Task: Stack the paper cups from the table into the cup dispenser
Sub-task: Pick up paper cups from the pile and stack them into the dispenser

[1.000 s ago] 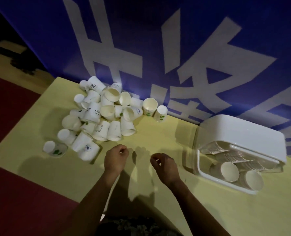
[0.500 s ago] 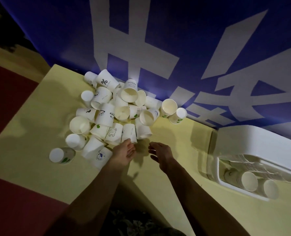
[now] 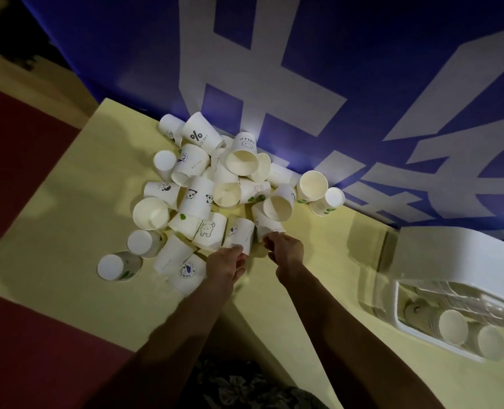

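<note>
Reaching into the cup pile (image 3: 215, 199) together, left hand (image 3: 225, 262) touched one cup (image 3: 240, 234); right hand (image 3: 284, 250) met another cup (image 3: 264, 224); grips unclear. Dispenser (image 3: 463, 305) sat right, handy.

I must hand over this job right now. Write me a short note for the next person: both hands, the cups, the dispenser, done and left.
Left hand: fingers on a lying cup at the pile's near edge; grip unclear.
Right hand: fingertips at the rim of the neighbouring cup; grip unclear.
Cup pile: loose on the yellow table, against the blue banner.
Dispenser: at right, some cups already inside.
Left: nearly the whole pile.
</note>
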`<state>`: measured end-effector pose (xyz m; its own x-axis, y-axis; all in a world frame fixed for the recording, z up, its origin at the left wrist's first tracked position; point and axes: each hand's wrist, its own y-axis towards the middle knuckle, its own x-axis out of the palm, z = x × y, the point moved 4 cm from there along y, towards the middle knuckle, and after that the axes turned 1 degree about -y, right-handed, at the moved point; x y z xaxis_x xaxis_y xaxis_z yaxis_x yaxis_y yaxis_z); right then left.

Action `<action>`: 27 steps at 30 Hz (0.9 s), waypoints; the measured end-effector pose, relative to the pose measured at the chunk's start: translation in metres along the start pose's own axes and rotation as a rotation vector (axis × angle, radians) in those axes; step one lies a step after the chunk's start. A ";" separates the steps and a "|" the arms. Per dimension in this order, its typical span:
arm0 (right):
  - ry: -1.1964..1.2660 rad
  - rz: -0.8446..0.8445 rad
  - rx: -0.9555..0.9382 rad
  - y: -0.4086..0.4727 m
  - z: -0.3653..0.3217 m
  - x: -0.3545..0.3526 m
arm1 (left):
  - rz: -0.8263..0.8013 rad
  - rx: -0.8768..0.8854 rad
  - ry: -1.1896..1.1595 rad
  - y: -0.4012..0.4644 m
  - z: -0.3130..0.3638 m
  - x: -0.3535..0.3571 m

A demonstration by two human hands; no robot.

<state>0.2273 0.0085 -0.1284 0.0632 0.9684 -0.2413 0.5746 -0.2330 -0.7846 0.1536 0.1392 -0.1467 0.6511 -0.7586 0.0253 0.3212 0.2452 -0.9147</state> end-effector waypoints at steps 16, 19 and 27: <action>-0.364 0.295 -0.577 -0.060 0.021 -0.140 | 0.024 0.953 0.809 -0.094 0.009 0.048; -0.427 0.338 -0.666 -0.069 0.030 -0.182 | -0.056 1.034 0.895 -0.114 -0.005 0.073; -0.479 0.558 -0.807 -0.093 0.048 -0.281 | -0.269 1.227 1.030 -0.168 -0.054 0.149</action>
<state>0.1165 -0.2467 -0.0151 0.2573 0.5682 -0.7816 0.9407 -0.3322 0.0681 0.1595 -0.0480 -0.0117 -0.0605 -0.7940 -0.6049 0.9977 -0.0289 -0.0618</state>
